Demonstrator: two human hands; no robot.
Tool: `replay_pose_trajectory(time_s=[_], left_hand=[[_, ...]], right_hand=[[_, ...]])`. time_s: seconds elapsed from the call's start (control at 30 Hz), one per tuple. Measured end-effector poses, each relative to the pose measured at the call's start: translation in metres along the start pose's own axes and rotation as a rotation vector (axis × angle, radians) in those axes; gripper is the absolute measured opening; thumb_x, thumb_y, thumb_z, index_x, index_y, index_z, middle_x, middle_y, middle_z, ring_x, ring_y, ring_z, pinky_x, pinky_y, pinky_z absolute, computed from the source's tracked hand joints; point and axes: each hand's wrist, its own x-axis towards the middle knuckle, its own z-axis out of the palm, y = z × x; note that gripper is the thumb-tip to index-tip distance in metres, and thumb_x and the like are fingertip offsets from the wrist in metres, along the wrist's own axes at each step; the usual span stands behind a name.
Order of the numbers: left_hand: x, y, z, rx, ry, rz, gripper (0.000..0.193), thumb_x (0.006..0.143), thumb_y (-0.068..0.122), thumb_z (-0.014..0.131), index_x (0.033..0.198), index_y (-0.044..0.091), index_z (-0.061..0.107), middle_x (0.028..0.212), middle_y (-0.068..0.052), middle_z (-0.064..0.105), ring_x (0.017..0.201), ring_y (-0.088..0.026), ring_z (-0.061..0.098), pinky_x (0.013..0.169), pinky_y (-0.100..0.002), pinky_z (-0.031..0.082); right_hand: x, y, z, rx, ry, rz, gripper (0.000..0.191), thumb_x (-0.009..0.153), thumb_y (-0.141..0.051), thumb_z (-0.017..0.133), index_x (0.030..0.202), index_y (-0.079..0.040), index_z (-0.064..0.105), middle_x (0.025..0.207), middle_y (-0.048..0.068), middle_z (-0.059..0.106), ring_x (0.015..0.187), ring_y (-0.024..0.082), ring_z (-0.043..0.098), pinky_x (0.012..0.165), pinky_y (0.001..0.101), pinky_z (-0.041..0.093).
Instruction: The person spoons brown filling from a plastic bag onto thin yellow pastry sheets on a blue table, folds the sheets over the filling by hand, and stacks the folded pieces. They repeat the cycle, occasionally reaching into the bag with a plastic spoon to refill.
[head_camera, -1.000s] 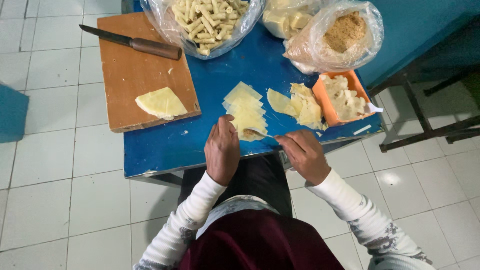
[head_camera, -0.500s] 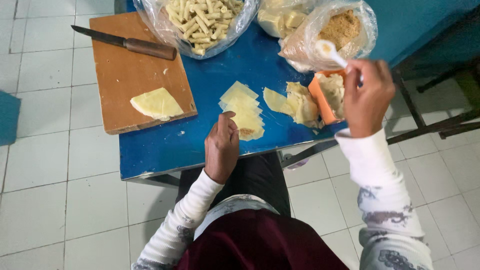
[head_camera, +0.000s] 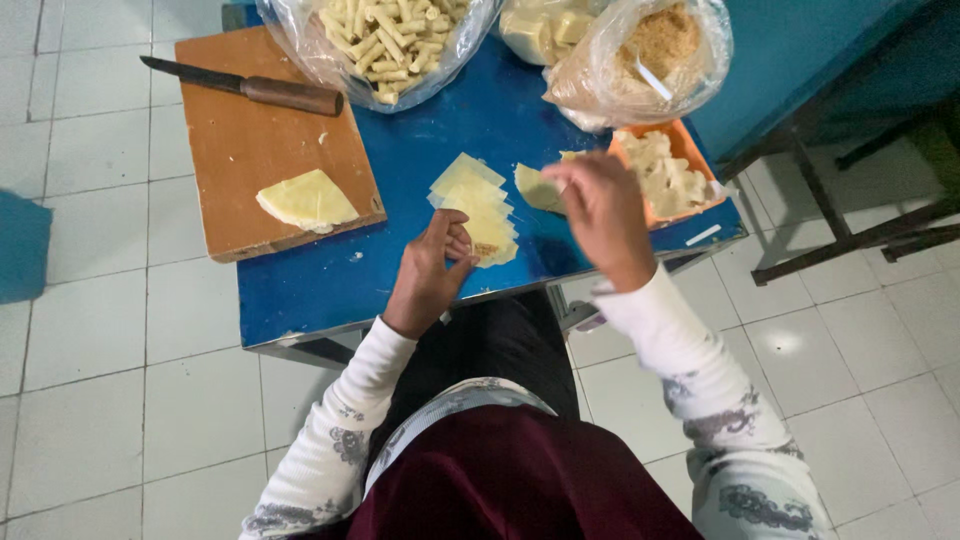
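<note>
Above the blue table (head_camera: 330, 290), the blurred right hand (head_camera: 600, 210) hid its grip; the left hand (head_camera: 432, 270) pinched a pale wrapper (head_camera: 480, 212). Clear bags (head_camera: 640, 55) were cut off.

a knife (head_camera: 245, 88) lies on the wooden cutting board (head_camera: 240, 160), beside a bag of rolled sticks (head_camera: 385, 35).

A small blue table (head_camera: 330, 290) stands on a white tiled floor (head_camera: 90, 380). On it lie a wooden cutting board (head_camera: 240, 150) at 10 o'clock, a stack of thin pale dough sheets (head_camera: 475, 205) at centre, clear bags of rolled pieces (head_camera: 385, 35) and brown crumbs (head_camera: 650, 55) at 12 to 1 o'clock, and an orange tray (head_camera: 690, 150) at 3 o'clock.
</note>
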Motion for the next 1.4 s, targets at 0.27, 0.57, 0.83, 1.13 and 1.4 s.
replay_pose_trajectory(time_s=[0.27,0.57,0.83,1.13,1.4], left_hand=[[-0.002,0.000,0.001,0.107,-0.016,0.062,0.053,0.076,-0.006,0.080,0.122,0.000,0.054,0.098,-0.015,0.065,0.087,-0.027,0.069,0.076,-0.034,0.056],[-0.004,-0.001,0.003,0.088,0.036,0.049,0.039,0.085,-0.009,0.070,0.120,-0.001,0.056,0.098,-0.016,0.066,0.087,-0.029,0.069,0.076,-0.034,0.056],[-0.003,-0.004,0.006,0.006,0.036,0.005,0.031,0.088,-0.009,0.066,0.117,-0.002,0.057,0.097,-0.016,0.067,0.087,-0.028,0.071,0.076,-0.034,0.057],[-0.004,-0.004,0.006,0.084,0.023,0.049,0.029,0.087,-0.007,0.067,0.114,-0.002,0.060,0.103,-0.019,0.065,0.092,-0.033,0.069,0.079,-0.038,0.055],[-0.004,0.002,0.004,0.218,-0.022,0.109,0.016,0.090,-0.004,0.065,0.105,0.000,0.063,0.105,-0.018,0.061,0.101,-0.039,0.063,0.084,-0.042,0.052]], right_hand=[[-0.055,-0.017,0.033,-0.017,-0.171,0.128,0.025,0.079,-0.010,0.079,0.104,-0.007,0.074,0.093,0.012,0.069,0.091,0.035,0.065,0.078,0.0445,0.048],[-0.075,-0.022,0.040,0.010,-0.039,0.178,0.013,0.088,-0.007,0.076,0.099,-0.009,0.069,0.097,0.005,0.066,0.097,0.029,0.063,0.084,0.0405,0.047],[-0.096,-0.044,0.046,-0.296,-0.004,0.051,0.027,0.090,-0.010,0.077,0.116,-0.013,0.076,0.103,0.004,0.061,0.095,0.025,0.057,0.088,0.0411,0.040],[-0.080,-0.040,0.051,-0.225,-0.010,0.048,0.038,0.084,-0.026,0.083,0.118,-0.012,0.073,0.105,0.004,0.062,0.097,0.025,0.056,0.089,0.0415,0.036],[-0.071,-0.031,0.060,-0.183,-0.027,-0.025,0.020,0.092,-0.018,0.080,0.110,-0.011,0.075,0.103,0.000,0.067,0.097,0.021,0.058,0.087,0.0406,0.035]])
